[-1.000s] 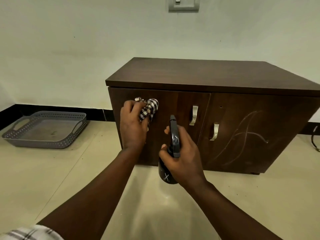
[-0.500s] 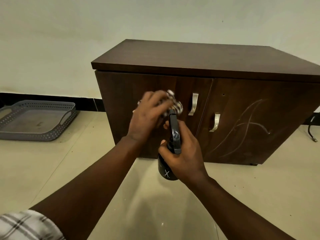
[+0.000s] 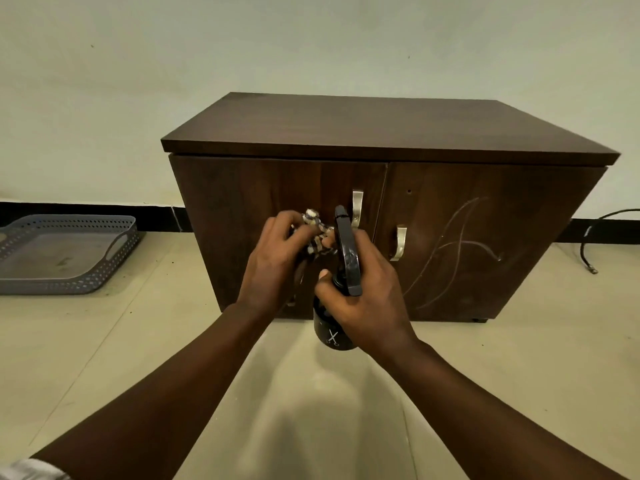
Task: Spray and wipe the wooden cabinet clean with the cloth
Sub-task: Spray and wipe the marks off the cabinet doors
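A dark wooden cabinet (image 3: 381, 133) with two doors and silver handles stands against the wall. White scribble marks (image 3: 457, 247) cross its right door. My left hand (image 3: 273, 265) grips a bunched checked cloth (image 3: 317, 237) in front of the left door, just beside the sprayer's nozzle. My right hand (image 3: 367, 296) holds a black spray bottle (image 3: 341, 306) upright by its neck, with the nozzle pointing at the cabinet front. The hands almost touch each other.
A grey perforated plastic tray (image 3: 65, 251) lies on the tiled floor at the left by the wall. A black cable (image 3: 595, 237) trails on the floor right of the cabinet. Bare floor lies in front of the cabinet.
My left hand with the cloth has moved from the left door's upper left part rightward to the spray nozzle. The bottle hand has hardly moved. The camera view has shifted.
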Action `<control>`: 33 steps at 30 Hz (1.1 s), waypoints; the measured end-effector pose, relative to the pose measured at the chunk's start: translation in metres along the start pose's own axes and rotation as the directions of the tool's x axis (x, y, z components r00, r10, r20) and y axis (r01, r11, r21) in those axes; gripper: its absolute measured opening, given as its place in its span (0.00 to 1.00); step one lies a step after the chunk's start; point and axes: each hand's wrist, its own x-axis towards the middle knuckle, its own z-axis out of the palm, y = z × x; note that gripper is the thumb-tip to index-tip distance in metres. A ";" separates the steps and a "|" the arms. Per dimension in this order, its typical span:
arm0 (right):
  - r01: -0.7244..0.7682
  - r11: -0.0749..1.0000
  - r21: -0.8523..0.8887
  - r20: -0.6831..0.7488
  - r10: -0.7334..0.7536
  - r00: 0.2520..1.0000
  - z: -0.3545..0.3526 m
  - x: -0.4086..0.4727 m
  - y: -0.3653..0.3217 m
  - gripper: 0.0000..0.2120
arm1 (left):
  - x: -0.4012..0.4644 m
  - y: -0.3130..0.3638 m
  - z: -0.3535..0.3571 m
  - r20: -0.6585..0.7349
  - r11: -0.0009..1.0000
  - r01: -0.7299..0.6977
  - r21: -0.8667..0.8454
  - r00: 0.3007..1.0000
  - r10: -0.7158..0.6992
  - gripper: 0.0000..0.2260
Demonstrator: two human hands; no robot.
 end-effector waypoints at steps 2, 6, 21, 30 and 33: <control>0.010 1.000 -0.004 -0.004 -0.010 1.000 -0.010 -0.006 -0.009 0.26 | 0.010 0.015 -0.013 -0.098 0.998 0.051 -0.031 0.994 -0.053 0.20; 0.016 0.999 -0.033 0.004 -0.016 1.000 -0.032 -0.022 -0.026 0.22 | 0.037 0.048 -0.040 -0.208 0.985 0.126 -0.116 0.967 -0.148 0.20; -0.293 0.956 -0.010 -0.033 0.292 0.956 -0.035 -0.075 -0.010 0.10 | 0.051 0.046 -0.108 -0.350 0.967 0.252 -0.031 0.904 -0.246 0.19; -0.321 0.942 -0.098 0.027 0.325 0.945 -0.027 -0.079 0.005 0.11 | 0.059 0.069 -0.084 -0.299 0.974 0.225 -0.028 0.928 -0.223 0.19; -0.313 0.945 -0.100 0.025 0.317 0.948 -0.022 -0.077 0.012 0.12 | 0.055 0.067 -0.073 -0.281 0.975 0.218 -0.033 0.934 -0.219 0.19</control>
